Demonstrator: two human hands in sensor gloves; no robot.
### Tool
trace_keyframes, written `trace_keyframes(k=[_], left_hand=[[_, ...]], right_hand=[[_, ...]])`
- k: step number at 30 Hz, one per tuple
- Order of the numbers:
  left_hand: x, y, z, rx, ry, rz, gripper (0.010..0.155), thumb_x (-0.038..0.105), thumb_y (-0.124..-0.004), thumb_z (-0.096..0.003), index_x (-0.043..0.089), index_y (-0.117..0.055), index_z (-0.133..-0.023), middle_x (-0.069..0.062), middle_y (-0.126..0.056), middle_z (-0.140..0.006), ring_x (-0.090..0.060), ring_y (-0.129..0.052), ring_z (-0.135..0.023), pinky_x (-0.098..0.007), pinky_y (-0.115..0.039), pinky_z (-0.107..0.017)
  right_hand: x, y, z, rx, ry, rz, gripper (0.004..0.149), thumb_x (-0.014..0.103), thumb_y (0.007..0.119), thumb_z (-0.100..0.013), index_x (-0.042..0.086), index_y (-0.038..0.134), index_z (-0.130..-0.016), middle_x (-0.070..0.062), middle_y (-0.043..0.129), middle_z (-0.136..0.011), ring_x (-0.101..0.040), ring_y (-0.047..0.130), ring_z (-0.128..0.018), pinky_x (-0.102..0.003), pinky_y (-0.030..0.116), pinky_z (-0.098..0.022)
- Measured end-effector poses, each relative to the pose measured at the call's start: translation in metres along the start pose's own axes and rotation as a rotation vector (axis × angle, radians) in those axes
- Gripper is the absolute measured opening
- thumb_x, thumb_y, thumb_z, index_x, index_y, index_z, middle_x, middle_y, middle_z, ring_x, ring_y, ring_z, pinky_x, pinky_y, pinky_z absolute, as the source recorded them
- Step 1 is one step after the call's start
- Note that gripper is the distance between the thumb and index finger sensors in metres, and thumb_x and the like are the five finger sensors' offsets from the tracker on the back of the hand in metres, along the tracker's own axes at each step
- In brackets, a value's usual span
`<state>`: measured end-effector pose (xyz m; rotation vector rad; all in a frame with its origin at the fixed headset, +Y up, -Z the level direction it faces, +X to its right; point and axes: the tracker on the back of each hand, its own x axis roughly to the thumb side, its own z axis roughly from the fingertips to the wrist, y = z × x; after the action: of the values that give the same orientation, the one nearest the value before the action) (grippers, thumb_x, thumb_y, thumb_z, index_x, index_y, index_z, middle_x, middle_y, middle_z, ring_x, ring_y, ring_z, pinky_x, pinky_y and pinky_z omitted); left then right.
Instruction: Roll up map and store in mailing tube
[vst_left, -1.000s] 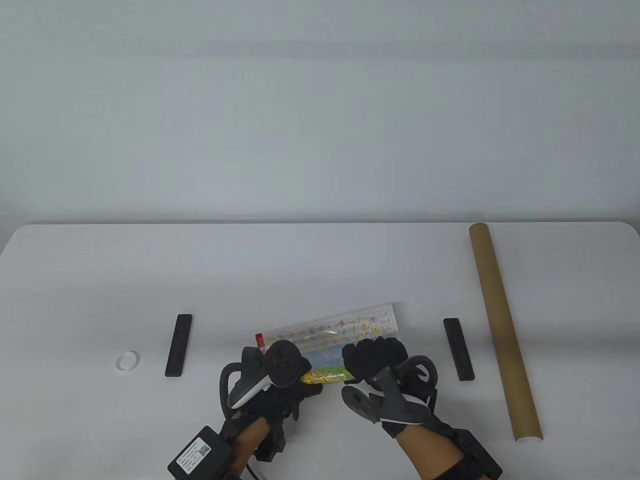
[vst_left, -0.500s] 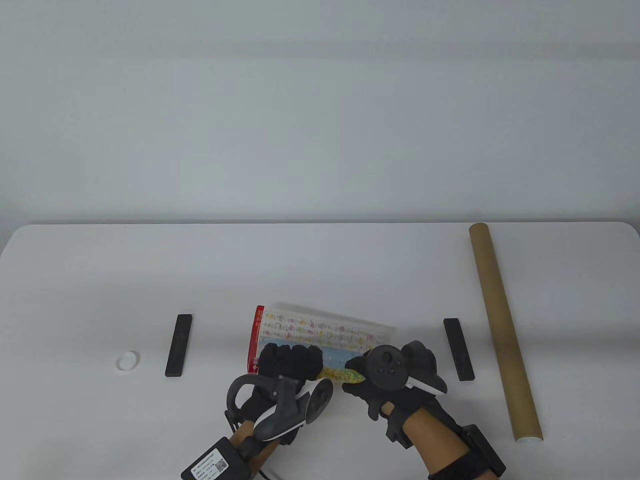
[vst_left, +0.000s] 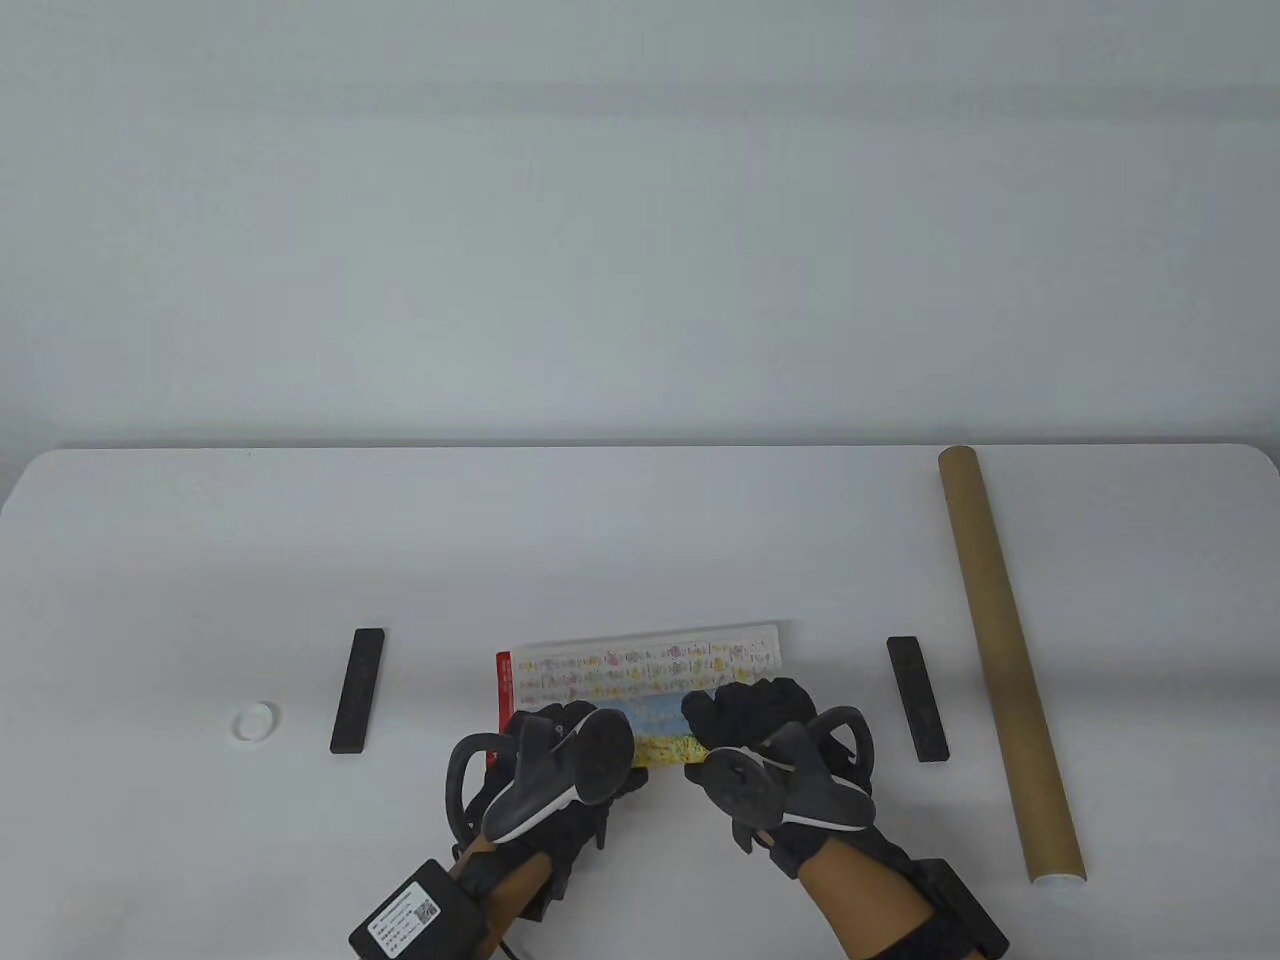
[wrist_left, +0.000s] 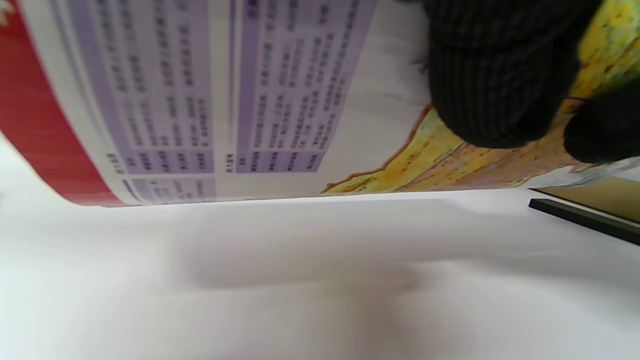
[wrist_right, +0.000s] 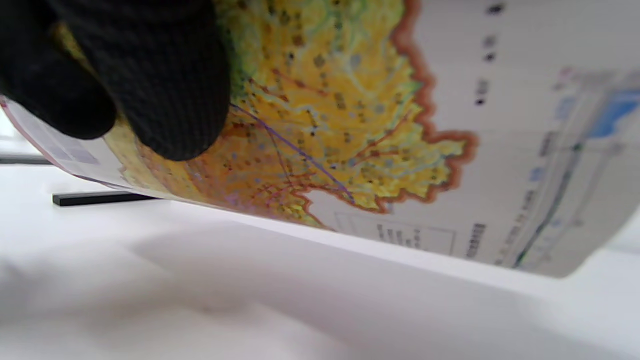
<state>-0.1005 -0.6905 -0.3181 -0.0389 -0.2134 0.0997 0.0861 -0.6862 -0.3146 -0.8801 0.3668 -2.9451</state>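
The rolled map (vst_left: 640, 672) is held just above the table near the front middle, lying left to right, with a red band at its left end. My left hand (vst_left: 560, 735) grips its left part and my right hand (vst_left: 745, 715) grips its right part. In the left wrist view my fingers (wrist_left: 495, 75) press on the curved map (wrist_left: 200, 100). In the right wrist view my fingers (wrist_right: 165, 75) press on the yellow printed area of the map (wrist_right: 350, 125). The brown mailing tube (vst_left: 1005, 660) lies at the right, apart from both hands.
A black bar (vst_left: 358, 690) lies left of the map and another black bar (vst_left: 917, 697) lies right of it. A small white cap (vst_left: 255, 720) lies at the far left. The tube's near end (vst_left: 1058, 880) shows a white rim.
The roll has tilted back and forth: right end high, then left end high, now nearly level. Both hands turned around it and kept their grip.
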Motion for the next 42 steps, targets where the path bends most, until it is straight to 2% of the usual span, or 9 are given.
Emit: trace_keyframes(k=[6, 10, 14, 19, 23, 26, 30, 37, 42], left_hand=[[-0.009, -0.001, -0.005, -0.084, 0.009, 0.123, 0.053, 0.067, -0.091, -0.0319, 0.041, -0.087, -0.077, 0.010, -0.095, -0.062, -0.012, -0.101, -0.053, -0.037, -0.077, -0.064], [-0.010, -0.003, -0.005, -0.089, -0.018, 0.142, 0.052, 0.066, -0.092, -0.0319, 0.040, -0.088, -0.077, 0.009, -0.095, -0.062, -0.014, -0.101, -0.053, -0.038, -0.076, -0.064], [-0.003, -0.005, -0.002, -0.035, -0.027, 0.071, 0.054, 0.066, -0.092, -0.0322, 0.040, -0.087, -0.080, 0.009, -0.095, -0.065, -0.015, -0.101, -0.057, -0.039, -0.076, -0.066], [0.012, 0.000, 0.008, 0.132, -0.063, -0.128, 0.060, 0.066, -0.091, -0.0320, 0.041, -0.082, -0.086, 0.009, -0.092, -0.075, -0.016, -0.099, -0.068, -0.041, -0.073, -0.070], [0.020, 0.002, 0.011, 0.206, -0.075, -0.220, 0.062, 0.066, -0.093, -0.0298, 0.042, -0.082, -0.086, 0.010, -0.093, -0.071, -0.014, -0.099, -0.063, -0.039, -0.073, -0.069], [0.021, 0.001, 0.011, 0.225, -0.078, -0.251, 0.060, 0.067, -0.094, -0.0277, 0.042, -0.085, -0.082, 0.011, -0.095, -0.064, -0.012, -0.101, -0.056, -0.038, -0.076, -0.066], [0.018, 0.000, 0.006, 0.166, -0.070, -0.215, 0.053, 0.067, -0.094, -0.0286, 0.042, -0.088, -0.076, 0.012, -0.096, -0.058, -0.011, -0.102, -0.050, -0.037, -0.078, -0.064], [0.001, -0.001, -0.003, -0.013, -0.034, 0.007, 0.050, 0.066, -0.094, -0.0300, 0.042, -0.089, -0.073, 0.011, -0.096, -0.056, -0.012, -0.102, -0.048, -0.036, -0.079, -0.062], [-0.005, -0.001, -0.005, -0.066, -0.050, 0.070, 0.049, 0.065, -0.094, -0.0304, 0.042, -0.090, -0.073, 0.010, -0.096, -0.056, -0.012, -0.102, -0.049, -0.037, -0.078, -0.063]], right_hand=[[0.009, -0.008, 0.002, -0.060, -0.017, 0.131, 0.067, 0.044, 0.095, -0.045, 0.008, 0.079, -0.099, -0.015, 0.084, -0.082, -0.042, 0.089, -0.070, -0.067, 0.064, -0.058], [0.009, -0.009, 0.001, -0.029, -0.013, 0.123, 0.061, 0.045, 0.095, -0.044, 0.009, 0.085, -0.091, -0.009, 0.089, -0.068, -0.034, 0.095, -0.053, -0.060, 0.073, -0.052], [0.004, -0.003, -0.001, 0.022, 0.006, 0.089, 0.057, 0.046, 0.095, -0.043, 0.010, 0.088, -0.086, -0.007, 0.091, -0.062, -0.030, 0.097, -0.047, -0.058, 0.078, -0.048], [-0.009, 0.002, -0.003, 0.101, 0.055, -0.075, 0.052, 0.043, 0.097, -0.043, 0.009, 0.091, -0.082, -0.006, 0.093, -0.058, -0.028, 0.098, -0.042, -0.056, 0.080, -0.045], [-0.020, 0.009, -0.006, 0.188, 0.069, -0.262, 0.051, 0.043, 0.097, -0.043, 0.009, 0.091, -0.081, -0.006, 0.093, -0.057, -0.029, 0.098, -0.041, -0.057, 0.079, -0.044], [-0.022, 0.013, -0.006, 0.223, 0.061, -0.310, 0.052, 0.043, 0.097, -0.044, 0.009, 0.091, -0.082, -0.006, 0.093, -0.057, -0.028, 0.098, -0.042, -0.056, 0.080, -0.044], [-0.018, 0.012, -0.004, 0.165, 0.041, -0.242, 0.056, 0.044, 0.096, -0.044, 0.008, 0.089, -0.086, -0.008, 0.092, -0.062, -0.031, 0.097, -0.047, -0.058, 0.077, -0.047], [0.007, -0.003, 0.004, -0.036, -0.038, 0.124, 0.065, 0.046, 0.095, -0.043, 0.009, 0.081, -0.095, -0.010, 0.087, -0.074, -0.036, 0.094, -0.062, -0.062, 0.071, -0.056], [0.012, -0.004, 0.004, -0.072, -0.046, 0.152, 0.062, 0.046, 0.096, -0.042, 0.010, 0.086, -0.090, -0.007, 0.090, -0.065, -0.030, 0.096, -0.051, -0.058, 0.075, -0.052]])
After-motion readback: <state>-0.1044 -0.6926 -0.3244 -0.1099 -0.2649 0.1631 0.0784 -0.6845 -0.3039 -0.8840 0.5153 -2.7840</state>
